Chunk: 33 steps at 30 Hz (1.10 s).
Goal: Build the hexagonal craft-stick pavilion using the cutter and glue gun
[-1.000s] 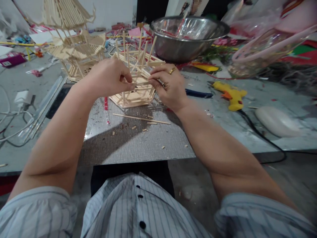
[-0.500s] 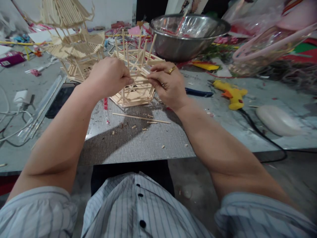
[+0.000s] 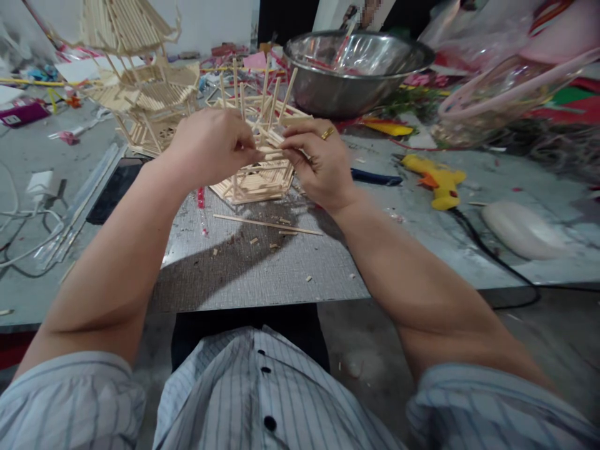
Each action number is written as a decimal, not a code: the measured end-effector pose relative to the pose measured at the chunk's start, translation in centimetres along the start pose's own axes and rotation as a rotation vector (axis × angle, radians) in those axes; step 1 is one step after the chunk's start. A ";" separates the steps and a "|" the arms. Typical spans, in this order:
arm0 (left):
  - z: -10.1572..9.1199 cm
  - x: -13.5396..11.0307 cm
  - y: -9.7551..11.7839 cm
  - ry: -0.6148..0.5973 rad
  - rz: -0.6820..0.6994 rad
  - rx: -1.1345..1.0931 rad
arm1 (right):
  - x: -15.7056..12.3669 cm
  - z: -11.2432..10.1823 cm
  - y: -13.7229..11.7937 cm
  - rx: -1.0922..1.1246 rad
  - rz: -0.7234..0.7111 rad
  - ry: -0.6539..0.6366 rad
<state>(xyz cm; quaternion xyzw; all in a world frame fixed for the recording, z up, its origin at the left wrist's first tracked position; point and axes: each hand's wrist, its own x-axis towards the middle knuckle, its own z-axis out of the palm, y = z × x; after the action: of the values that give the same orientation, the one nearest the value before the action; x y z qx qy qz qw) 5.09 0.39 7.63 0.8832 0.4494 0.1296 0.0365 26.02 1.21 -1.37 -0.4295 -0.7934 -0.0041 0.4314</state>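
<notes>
In the head view, an open frame of thin wooden sticks [image 3: 255, 192] stands on the table, with several upright posts rising from its base. My right hand [image 3: 321, 159], a ring on one finger, pinches a light wooden stick [image 3: 275, 135] over the frame's right side. Across from it my left hand [image 3: 213, 144] is closed, its thumb and fingertips pressed together close to the right fingertips. What the left fingertips hold is too small to make out. Both hands hide part of the frame's upper level.
A tiered stick pagoda [image 3: 140, 94] stands at the back left, near a dark phone [image 3: 115, 190]. Behind the frame is a metal bowl [image 3: 359, 84]. To the right lie a yellow glue gun [image 3: 435, 178] and blue-handled tool [image 3: 377, 177]. A loose stick [image 3: 267, 224] lies in front.
My left hand has moved slightly right, bringing its fingertips closer to the right hand's. The right hand stays nearly in place, still pinching the stick.
</notes>
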 end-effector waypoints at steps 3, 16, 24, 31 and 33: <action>-0.5 -0.2 1.2 0.064 -0.008 0.045 | -0.1 -0.2 -0.6 0.020 -0.021 0.025; -0.3 -0.5 2.3 0.184 -0.153 -0.932 | 0.9 -3.7 -1.0 0.379 0.151 0.006; 3.1 -1.6 1.5 0.339 -0.185 -1.110 | 0.7 -2.3 -3.3 0.451 0.096 -0.179; 4.0 -4.1 0.0 0.208 -0.155 -0.542 | 0.0 -2.7 -2.8 0.276 0.019 -0.298; 4.5 -4.4 -0.1 0.209 -0.163 -0.361 | -0.1 -2.9 -2.3 0.215 0.069 -0.264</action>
<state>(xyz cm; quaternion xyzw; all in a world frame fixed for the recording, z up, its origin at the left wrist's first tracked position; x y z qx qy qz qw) 3.72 -2.87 2.37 0.8049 0.4899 0.2956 0.1576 26.49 -1.44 1.21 -0.4048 -0.8238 0.1522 0.3666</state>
